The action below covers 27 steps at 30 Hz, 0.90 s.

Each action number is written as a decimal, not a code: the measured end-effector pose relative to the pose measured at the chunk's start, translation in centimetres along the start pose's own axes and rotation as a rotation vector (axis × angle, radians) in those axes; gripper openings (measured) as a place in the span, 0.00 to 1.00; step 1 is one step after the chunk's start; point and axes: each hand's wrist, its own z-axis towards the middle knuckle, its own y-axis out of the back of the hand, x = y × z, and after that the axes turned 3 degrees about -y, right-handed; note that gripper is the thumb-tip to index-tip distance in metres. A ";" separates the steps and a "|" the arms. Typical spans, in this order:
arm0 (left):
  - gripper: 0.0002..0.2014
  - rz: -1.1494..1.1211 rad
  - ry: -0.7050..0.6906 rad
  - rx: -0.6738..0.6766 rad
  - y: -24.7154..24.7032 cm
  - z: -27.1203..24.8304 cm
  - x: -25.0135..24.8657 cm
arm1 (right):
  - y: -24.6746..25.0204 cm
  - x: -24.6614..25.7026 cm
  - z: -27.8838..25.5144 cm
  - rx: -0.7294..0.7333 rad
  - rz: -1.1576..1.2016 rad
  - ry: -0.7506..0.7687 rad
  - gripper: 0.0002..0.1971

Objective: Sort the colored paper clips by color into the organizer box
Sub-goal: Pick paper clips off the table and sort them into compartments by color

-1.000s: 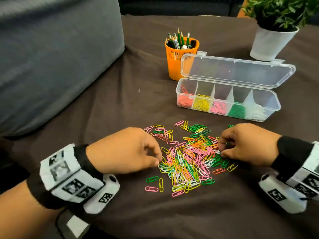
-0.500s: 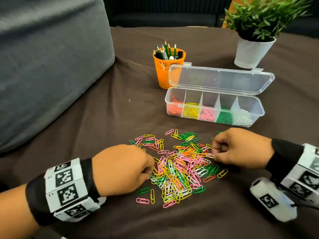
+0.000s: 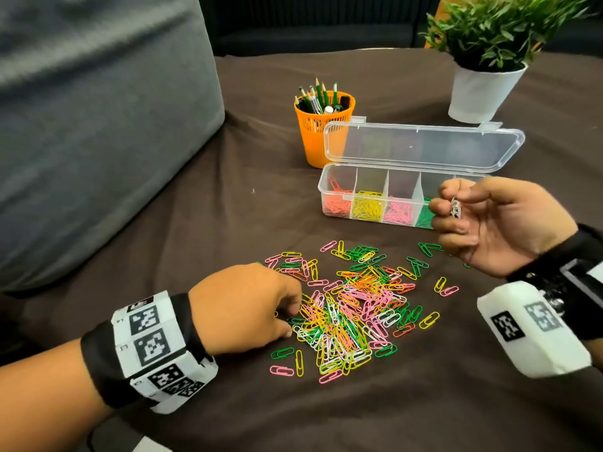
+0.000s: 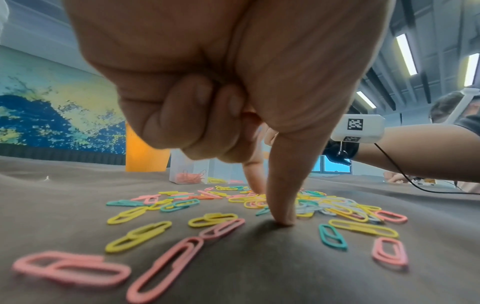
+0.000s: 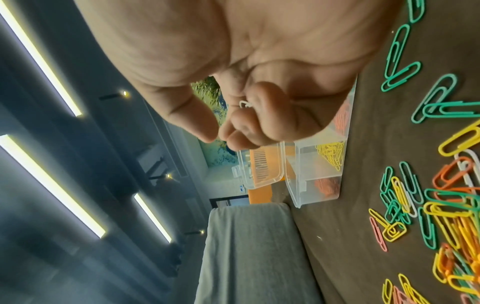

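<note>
A heap of mixed paper clips (image 3: 355, 305) lies on the dark cloth. Behind it stands the clear organizer box (image 3: 336, 190), lid open, with orange, yellow, pink and green clips in separate compartments. My right hand hides its right end. My left hand (image 3: 290, 321) sits at the heap's left edge. Its thumb (image 4: 281, 216) and index finger press down among the clips, the other fingers are curled, and nothing shows between them. My right hand (image 3: 453, 207) hovers palm-up before the box's right end, pinching a few white clips (image 3: 456, 207), one of which shows as the white clip (image 5: 244, 104).
An orange pencil cup (image 3: 323, 132) stands just behind the box's left end. A white potted plant (image 3: 479, 89) is at the back right. A grey cushion (image 3: 91, 125) borders the cloth on the left. Loose clips lie scattered around the heap.
My right hand has left the heap's right edge and risen toward the box with white clips in its fingers. The left hand stays at the heap's left edge.
</note>
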 end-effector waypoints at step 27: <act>0.07 0.164 -0.272 0.012 -0.1 0.1 -0.2 | 6.3 -0.5 -1.5 -0.191 0.233 0.008 0.04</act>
